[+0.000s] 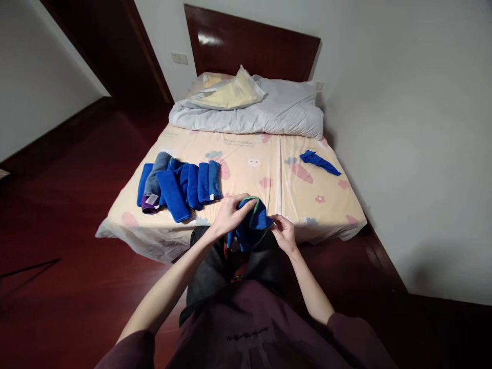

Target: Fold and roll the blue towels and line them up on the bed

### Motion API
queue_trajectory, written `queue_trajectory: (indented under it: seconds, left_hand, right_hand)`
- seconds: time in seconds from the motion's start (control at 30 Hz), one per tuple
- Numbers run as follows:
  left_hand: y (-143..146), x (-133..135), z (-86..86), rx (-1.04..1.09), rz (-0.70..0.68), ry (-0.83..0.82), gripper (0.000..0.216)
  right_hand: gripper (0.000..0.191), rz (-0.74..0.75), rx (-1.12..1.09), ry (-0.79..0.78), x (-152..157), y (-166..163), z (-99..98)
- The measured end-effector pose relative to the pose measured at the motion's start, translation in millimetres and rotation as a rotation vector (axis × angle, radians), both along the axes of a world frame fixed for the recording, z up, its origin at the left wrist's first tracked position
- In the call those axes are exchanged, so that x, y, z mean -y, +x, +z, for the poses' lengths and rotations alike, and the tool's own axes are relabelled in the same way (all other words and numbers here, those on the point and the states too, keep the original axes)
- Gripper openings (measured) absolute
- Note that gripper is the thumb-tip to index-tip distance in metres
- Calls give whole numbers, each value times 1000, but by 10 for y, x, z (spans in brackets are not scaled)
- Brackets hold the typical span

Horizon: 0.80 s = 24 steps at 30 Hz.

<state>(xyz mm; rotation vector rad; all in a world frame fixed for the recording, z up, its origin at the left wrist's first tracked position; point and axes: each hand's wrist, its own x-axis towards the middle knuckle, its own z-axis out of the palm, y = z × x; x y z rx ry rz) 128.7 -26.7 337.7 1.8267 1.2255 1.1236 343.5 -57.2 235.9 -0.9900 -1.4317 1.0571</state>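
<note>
I stand at the foot of a bed [269,177] with a pale patterned sheet. Both hands grip a blue cloth with a green edge [251,225], held just above the bed's near edge. My left hand [229,214] pinches its upper left part, fingers curled over the hem. My right hand [283,233] grasps its right side. On the sheet to the left lies a row of rolled blue cloths [180,185], with a grey one and a purple end among them. A loose blue cloth [319,162] lies near the bed's right side.
A crumpled grey duvet [265,113] and a yellow pillow [230,94] lie at the head of the bed, against a dark wooden headboard [249,43]. A white wall [403,154] runs along the right. Dark red wooden floor [69,215] spreads to the left.
</note>
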Motion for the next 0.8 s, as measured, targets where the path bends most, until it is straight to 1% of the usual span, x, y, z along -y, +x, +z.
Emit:
queue_trajectory:
  seconds: [0.07, 0.13, 0.17, 0.23, 0.3, 0.33, 0.4, 0.5, 0.57, 0.63, 0.73, 0.8]
  left_hand:
    - [-105, -22, -12, -40, 32, 29, 36]
    - [-165, -17, -29, -83, 12, 79, 24]
    - [-171, -6, -36, -107, -28, 104, 27]
    - [-135, 19, -38, -151, -149, 146, 41]
    - [-66, 36, -6, -180, -250, 184, 42]
    - [-31, 38, 27, -187, -270, 206, 40]
    - [17, 28, 134, -185, -242, 245, 33]
    - [22, 12, 361, -163, -132, 252, 27]
    - [-3, 22, 524, -152, -64, 253, 30]
    - [-39, 46, 678, -126, 10, 283, 30]
    - [-105, 74, 892, -48, 166, 379, 28]
    - [-166, 66, 1025, -1, 262, 460, 28]
  right_hand:
    - [29, -38, -66, 29, -27, -29, 129]
    - [34, -83, -83, 26, -25, -77, 244]
    - [35, -98, -77, 15, -21, -113, 289]
    - [37, -101, -52, 0, -28, -201, 362]
    - [40, -98, -38, 15, -65, -277, 426]
    - [41, -107, -42, 27, -94, -299, 460]
    - [42, -145, -63, 41, -157, -299, 522]
    - [42, -184, -81, 24, -216, -222, 542]
    - [44, -145, -81, -25, -204, -174, 463]
    - [46, -52, -65, -93, -148, -170, 305]
    - [42, 113, 55, -157, -24, -260, -26]
    - [32, 205, 176, -142, 44, -358, -273]
